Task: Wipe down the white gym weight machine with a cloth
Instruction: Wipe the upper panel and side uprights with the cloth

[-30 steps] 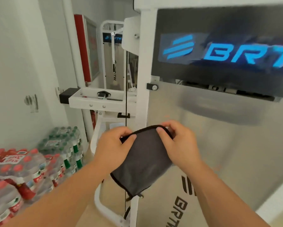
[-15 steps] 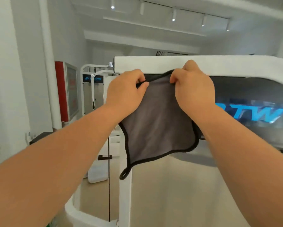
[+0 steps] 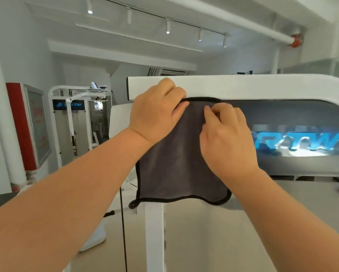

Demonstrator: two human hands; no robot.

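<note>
Both hands, left (image 3: 156,114) and right (image 3: 226,140), curl their fingers, pinching the grey black-edged cloth (image 3: 176,169) by its top, which hangs flat against the white weight machine frame (image 3: 263,87).

A grey cloth (image 3: 176,165) with black edging hangs flat against the white weight machine (image 3: 263,87), just below its top bar.

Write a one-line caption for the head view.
Left hand and right hand hold a grey cloth by its upper edge at the top of the white weight machine.
</note>
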